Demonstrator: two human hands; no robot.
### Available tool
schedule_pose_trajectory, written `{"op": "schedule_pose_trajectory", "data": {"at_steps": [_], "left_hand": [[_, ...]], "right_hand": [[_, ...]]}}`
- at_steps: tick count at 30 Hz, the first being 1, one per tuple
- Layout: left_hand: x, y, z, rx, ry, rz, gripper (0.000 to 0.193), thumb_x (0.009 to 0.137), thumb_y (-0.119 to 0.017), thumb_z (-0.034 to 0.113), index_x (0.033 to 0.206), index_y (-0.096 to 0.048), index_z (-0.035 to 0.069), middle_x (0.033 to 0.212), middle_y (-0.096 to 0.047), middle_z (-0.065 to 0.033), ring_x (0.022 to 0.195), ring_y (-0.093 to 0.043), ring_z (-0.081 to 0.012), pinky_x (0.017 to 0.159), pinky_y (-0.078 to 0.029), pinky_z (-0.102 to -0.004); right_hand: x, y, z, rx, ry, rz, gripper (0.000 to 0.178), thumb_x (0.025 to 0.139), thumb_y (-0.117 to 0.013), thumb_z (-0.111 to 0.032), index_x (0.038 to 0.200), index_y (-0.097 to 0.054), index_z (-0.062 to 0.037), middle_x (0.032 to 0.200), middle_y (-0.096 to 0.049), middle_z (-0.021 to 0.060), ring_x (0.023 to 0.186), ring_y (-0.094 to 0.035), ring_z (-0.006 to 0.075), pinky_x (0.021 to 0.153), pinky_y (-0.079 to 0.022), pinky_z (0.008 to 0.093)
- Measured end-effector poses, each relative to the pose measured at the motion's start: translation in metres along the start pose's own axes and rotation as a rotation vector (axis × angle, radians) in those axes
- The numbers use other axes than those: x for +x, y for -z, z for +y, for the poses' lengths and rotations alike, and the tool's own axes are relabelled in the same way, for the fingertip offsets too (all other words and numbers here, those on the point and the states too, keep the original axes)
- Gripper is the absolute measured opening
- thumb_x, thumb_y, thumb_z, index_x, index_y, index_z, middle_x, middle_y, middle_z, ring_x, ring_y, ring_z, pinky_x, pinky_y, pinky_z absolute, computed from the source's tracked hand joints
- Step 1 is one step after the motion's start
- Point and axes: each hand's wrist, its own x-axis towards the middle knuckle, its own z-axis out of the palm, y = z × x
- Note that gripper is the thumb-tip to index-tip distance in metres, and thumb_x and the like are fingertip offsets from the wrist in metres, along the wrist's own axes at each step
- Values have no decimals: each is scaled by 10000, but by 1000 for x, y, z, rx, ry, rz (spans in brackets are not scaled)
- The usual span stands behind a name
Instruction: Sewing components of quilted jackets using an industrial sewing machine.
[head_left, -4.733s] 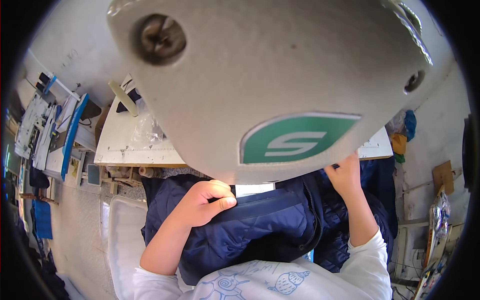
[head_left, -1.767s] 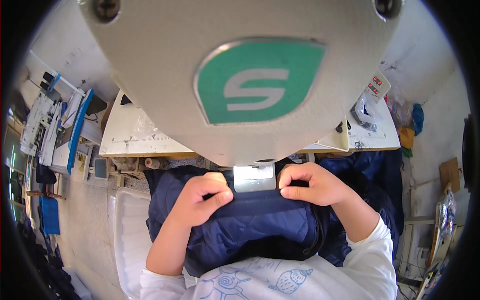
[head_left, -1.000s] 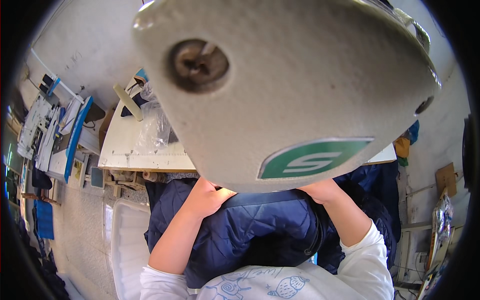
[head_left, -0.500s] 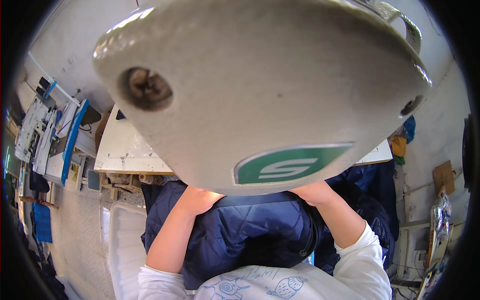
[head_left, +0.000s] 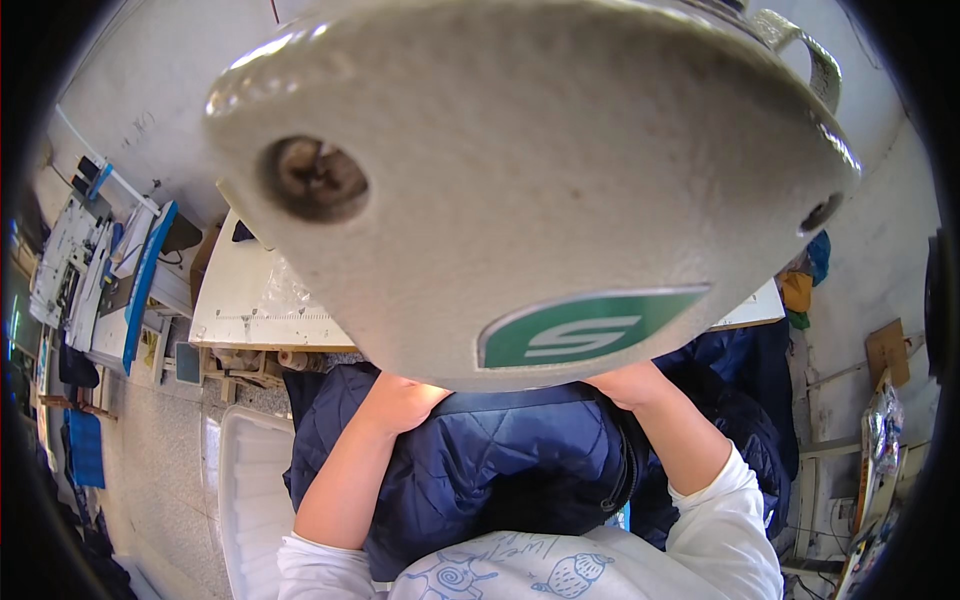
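Observation:
The beige head of what looks like a sewing machine (head_left: pixel 560 210) looms close in front and hides the work beneath it. A navy quilted jacket (head_left: pixel 500 445) lies bunched over my lap and runs up under the machine. My left hand (head_left: pixel 412 402) rests at the jacket's upper edge on the left, a bright light falling on it. On the right side of the same edge is my right hand (head_left: pixel 628 386), near a dark zipper (head_left: pixel 628 475). Both sets of fingers are hidden behind the machine head, so their grip does not show.
A white work table (head_left: pixel 260 315) extends behind the machine. To my left stands a white plastic bin (head_left: pixel 255 500), with another machine with a blue edge (head_left: pixel 140 300) farther off. Wrapped goods and a cardboard piece (head_left: pixel 887 352) are at the right wall.
The machine head's left side appears slightly farther right in the view. Both hands and the jacket have stayed almost in place.

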Motion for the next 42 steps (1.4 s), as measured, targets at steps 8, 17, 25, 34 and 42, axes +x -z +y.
{"op": "schedule_pose_trajectory", "data": {"at_steps": [8, 17, 25, 34, 42], "left_hand": [[0, -2, 7, 8, 49, 10, 251, 764, -620, 10, 1015, -627, 5, 1030, -635, -59, 972, -574, -182, 845, -440, -311], [1, -6, 13, -124, 90, 16, 228, 760, -591, -26, 982, -636, -8, 996, -639, -55, 929, -571, -146, 824, -442, -294], [2, -9, 14, -150, 98, 32, 251, 750, -591, -33, 997, -628, -11, 990, -639, -54, 929, -573, -143, 829, -442, -293], [0, -7, 10, -79, 86, 32, 283, 737, -599, -34, 1018, -619, -4, 1004, -637, -56, 951, -574, -146, 837, -439, -293], [0, -11, 15, -166, 104, 16, 219, 768, -564, -50, 967, -648, -9, 935, -663, -39, 866, -586, -99, 787, -450, -258]], "right_hand": [[-2, -2, -2, -18, 17, -11, 84, 851, -595, -94, 844, -601, -11, 808, -573, -25, 747, -493, 42, 691, -400, 206], [0, 0, -1, -38, -21, -18, 92, 855, -603, -101, 855, -596, -10, 808, -575, -21, 753, -495, 46, 701, -403, 211], [0, 0, -2, -99, -41, -5, 83, 860, -592, -83, 866, -600, -1, 806, -583, -31, 741, -493, 34, 700, -406, 206], [2, -1, -5, -62, -20, -34, 102, 866, -588, -88, 891, -609, 9, 837, -595, -27, 768, -504, 38, 731, -414, 210], [-13, -2, -9, -259, 7, 105, 158, 860, -621, -138, 889, -633, 17, 827, -640, 22, 778, -545, 62, 728, -444, 234]]}}
